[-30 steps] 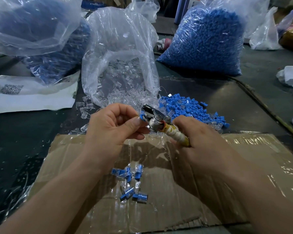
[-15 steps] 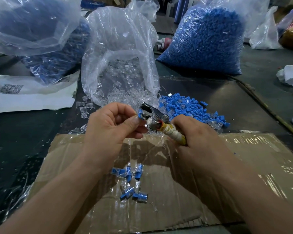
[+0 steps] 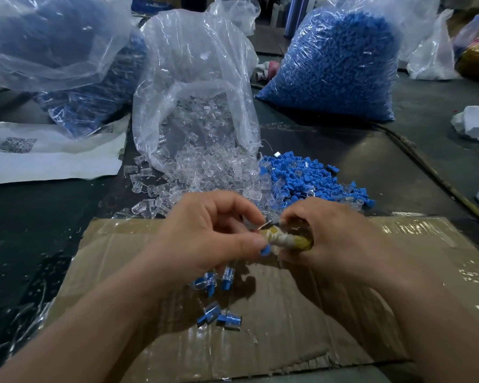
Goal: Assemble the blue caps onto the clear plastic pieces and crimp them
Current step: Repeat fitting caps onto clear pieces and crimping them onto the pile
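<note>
Pinching blue cap at thumb tip, left hand beside right hand gripping taped crimp tool above cardboard; small piece, shallow pinch, could slip, fall among finished pieces below

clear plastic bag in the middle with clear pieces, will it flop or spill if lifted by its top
The thin crumpled clear plastic bag would probably flop: its upper part stands slack and nearly empty. It looks light, only partly filled. Small clear plastic pieces spill out at its base, so lifting may scatter more.
</note>
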Tool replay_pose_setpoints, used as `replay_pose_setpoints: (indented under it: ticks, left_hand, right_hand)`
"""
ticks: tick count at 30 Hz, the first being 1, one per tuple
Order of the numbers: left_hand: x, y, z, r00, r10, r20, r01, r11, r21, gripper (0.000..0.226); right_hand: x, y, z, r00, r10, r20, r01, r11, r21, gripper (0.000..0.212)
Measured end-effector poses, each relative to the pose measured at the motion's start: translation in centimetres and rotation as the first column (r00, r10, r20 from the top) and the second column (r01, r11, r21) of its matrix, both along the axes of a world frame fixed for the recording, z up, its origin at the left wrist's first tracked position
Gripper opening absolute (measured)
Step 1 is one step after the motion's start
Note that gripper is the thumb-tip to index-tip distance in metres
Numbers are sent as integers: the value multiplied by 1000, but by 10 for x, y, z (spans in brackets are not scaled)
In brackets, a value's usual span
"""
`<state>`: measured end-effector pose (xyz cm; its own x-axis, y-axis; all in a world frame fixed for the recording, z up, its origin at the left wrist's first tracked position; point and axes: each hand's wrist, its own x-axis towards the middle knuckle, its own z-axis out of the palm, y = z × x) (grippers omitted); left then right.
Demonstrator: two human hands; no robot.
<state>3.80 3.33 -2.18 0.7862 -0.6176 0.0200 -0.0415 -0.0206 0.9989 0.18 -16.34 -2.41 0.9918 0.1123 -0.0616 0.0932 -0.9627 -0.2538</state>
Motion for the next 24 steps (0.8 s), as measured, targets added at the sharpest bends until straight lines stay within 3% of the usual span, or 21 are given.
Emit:
replay_pose_setpoints:
  ticks: [9,12,14,16,18,20,22,24]
  left_hand:
    - [-1,-1,-6,953,-251,168,218,958,188,10]
    - [-2,-1,-7,939,-262,221,216,953,212,14]
    - [-1,-1,-7,958,-147,245,106,979,174,20]
    - [1,-1,-7,969,78,236,-110,986,128,20]
    - [6,-2,-9,914,314,258,-353,928,121,6]
    - [12,0,-15,811,462,359,-542,825,161,13]
    - [17,3,-19,721,491,489,-652,719,239,15]
    - [20,5,-22,699,403,590,-673,649,355,17]
  right_hand:
    - [2,1,-1,996,15,-87,-20,998,-53,63]
    - [0,1,0,993,36,-114,-42,998,-56,73]
    - [-1,0,1,990,44,-136,-49,998,-36,76]
    - [-3,-1,3,987,47,-151,-49,999,-12,76]
    - [-3,-2,5,986,48,-159,-50,999,-10,76]
    - [-2,-1,8,990,20,-141,-20,1000,6,79]
    - [0,-2,10,998,-61,-29,64,993,95,69]
    - [1,-9,10,966,-210,150,171,956,239,38]
